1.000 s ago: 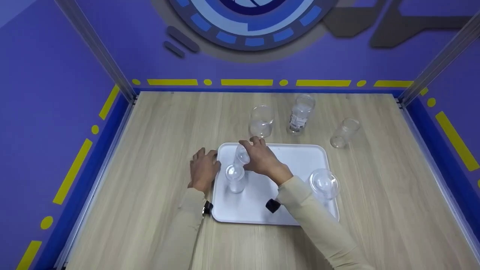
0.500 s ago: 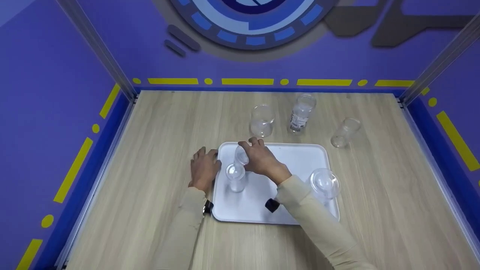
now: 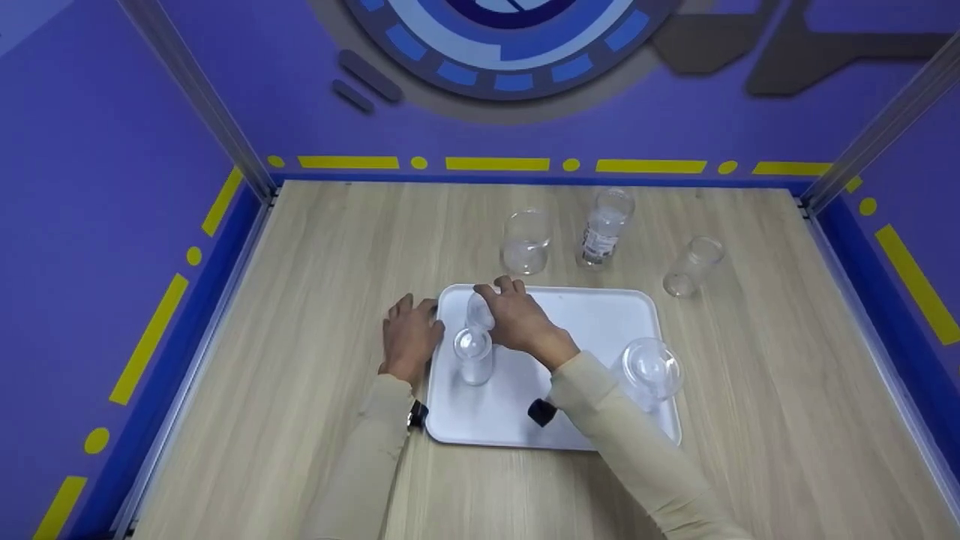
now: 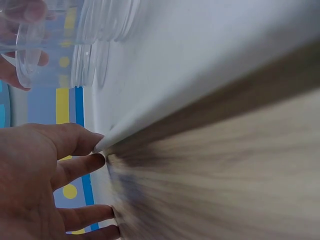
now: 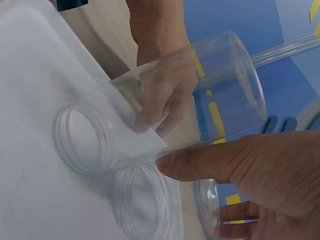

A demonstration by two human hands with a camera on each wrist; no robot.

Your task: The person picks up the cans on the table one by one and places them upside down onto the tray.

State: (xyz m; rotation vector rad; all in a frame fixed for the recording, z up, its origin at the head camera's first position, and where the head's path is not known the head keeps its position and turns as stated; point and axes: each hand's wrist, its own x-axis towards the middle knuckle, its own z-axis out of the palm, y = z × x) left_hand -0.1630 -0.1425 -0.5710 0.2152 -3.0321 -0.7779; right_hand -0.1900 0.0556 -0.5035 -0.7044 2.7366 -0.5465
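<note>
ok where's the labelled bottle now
In the head view, the labelled bottle sits right of centre beyond the white tray, right of the wide clear container.

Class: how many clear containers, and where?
6: left jar and right jar on the tray, held jar in the right hand; wide glass, labelled bottle and slim glass on the table behind. The right sleeve may hide more.

In the head view, the right grip [image 3: 519,319] hides part of the jar [image 3: 478,312] it holds, and the right sleeve [image 3: 637,442] covers part of the tray [image 3: 487,420]. Print on the bottle label [image 3: 599,245] is too small to read. The 2 sleeves [image 3: 367,450] run off the bottom edge. In the left wrist view, the left grip [image 4: 37,175] is cut off and the wooden surface [image 4: 240,170] blurred.
</note>
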